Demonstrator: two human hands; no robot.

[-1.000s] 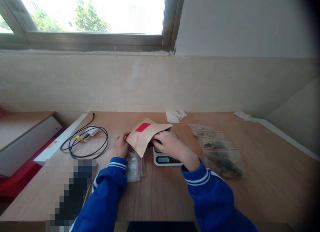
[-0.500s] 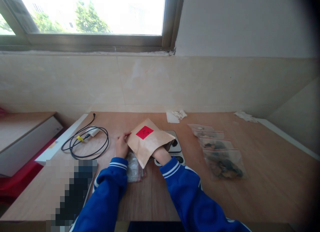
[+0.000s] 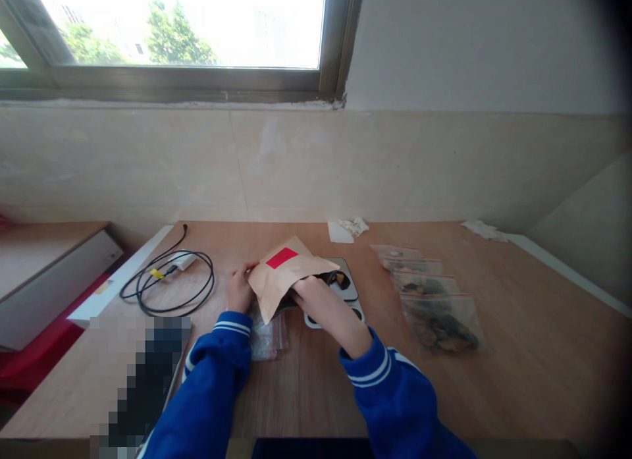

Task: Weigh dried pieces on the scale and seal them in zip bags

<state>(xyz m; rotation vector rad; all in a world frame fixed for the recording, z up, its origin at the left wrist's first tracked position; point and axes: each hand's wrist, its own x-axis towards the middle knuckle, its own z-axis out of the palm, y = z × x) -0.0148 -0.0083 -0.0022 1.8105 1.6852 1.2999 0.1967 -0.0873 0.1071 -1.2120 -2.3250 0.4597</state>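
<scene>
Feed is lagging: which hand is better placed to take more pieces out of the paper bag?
Probably the right hand: its fingers are at the brown paper bag mouth over the scale; the left hand grips the bag's edge.

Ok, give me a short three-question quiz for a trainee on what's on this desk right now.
1. True or false: the brown paper envelope carries a red label.
2. Which hand holds the envelope's left edge?
3. The clear zip bags lie: A) left of the scale, B) right of it, C) on it.

Key:
1. True.
2. The left hand; the right hand is at the opening.
3. B.
</scene>
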